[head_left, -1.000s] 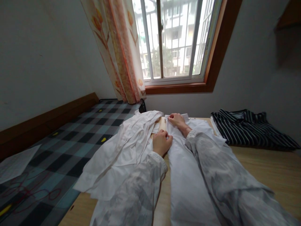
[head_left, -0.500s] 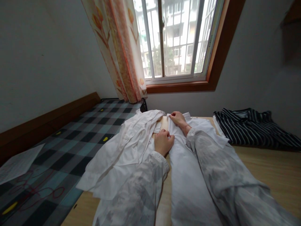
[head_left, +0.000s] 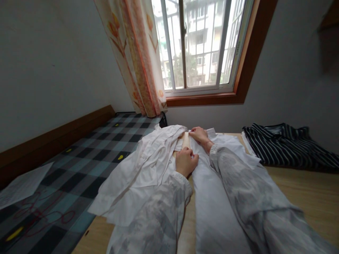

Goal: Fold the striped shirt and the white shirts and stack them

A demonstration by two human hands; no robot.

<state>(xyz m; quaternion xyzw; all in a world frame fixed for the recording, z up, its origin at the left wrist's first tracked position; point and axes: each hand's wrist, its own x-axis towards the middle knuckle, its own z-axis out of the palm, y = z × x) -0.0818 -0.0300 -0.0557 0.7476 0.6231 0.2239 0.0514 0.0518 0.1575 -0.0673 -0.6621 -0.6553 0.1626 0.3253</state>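
A white shirt [head_left: 212, 197] lies spread open on a wooden table [head_left: 304, 190], front panels apart. My left hand [head_left: 186, 162] pinches the front edge of the right-hand panel near mid chest. My right hand [head_left: 199, 134] grips the same edge farther away, close to the collar. The other panel [head_left: 140, 169] lies bunched to the left, hanging over the table's left edge. Both my arms wear grey-white sleeves.
A black-and-white striped garment [head_left: 283, 143] lies at the table's far right. A bed with a blue-black checked cover [head_left: 79, 155] adjoins the table's left side, with a sheet of paper [head_left: 21, 185] and a red cord on it. A window and curtain stand behind.
My hands have stayed on the shirt's front edge, the left one edging slightly toward the right panel. The view has shifted a little to the left.
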